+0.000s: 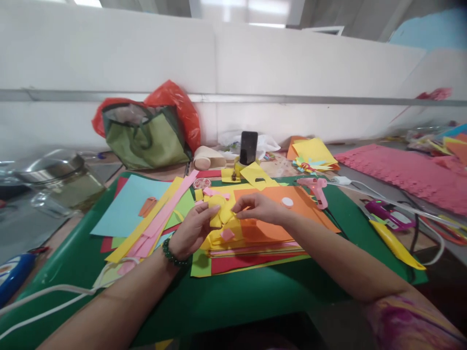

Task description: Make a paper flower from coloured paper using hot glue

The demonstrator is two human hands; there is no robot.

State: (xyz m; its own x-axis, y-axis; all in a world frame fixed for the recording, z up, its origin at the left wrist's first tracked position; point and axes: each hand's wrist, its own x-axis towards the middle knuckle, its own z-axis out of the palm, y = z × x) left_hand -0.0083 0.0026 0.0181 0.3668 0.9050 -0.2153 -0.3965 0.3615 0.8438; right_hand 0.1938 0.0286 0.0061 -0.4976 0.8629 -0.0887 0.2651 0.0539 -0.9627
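My left hand point(195, 224), with a green bead bracelet at its wrist, is closed on a cut yellow felt piece point(217, 206), thumb on top. The fingers of my right hand point(255, 208) are pinched together at the right edge of the yellow felt; their tips seem to grip it. Under both hands lies a stack of coloured felt sheets, with an orange sheet point(262, 231) on top at the right. A small pink felt piece point(227, 234) rests just below the yellow one. On the orange sheet is a white disc point(287, 201).
A pink glue gun point(316, 188) lies on the green mat point(255, 301), right of the stack. Felt strips point(160, 218) spread at the left. A phone point(248, 147) stands behind. Further out are a glass jar point(69, 175), a green bag point(149, 141) and a yellow-handled cutter point(397, 245).
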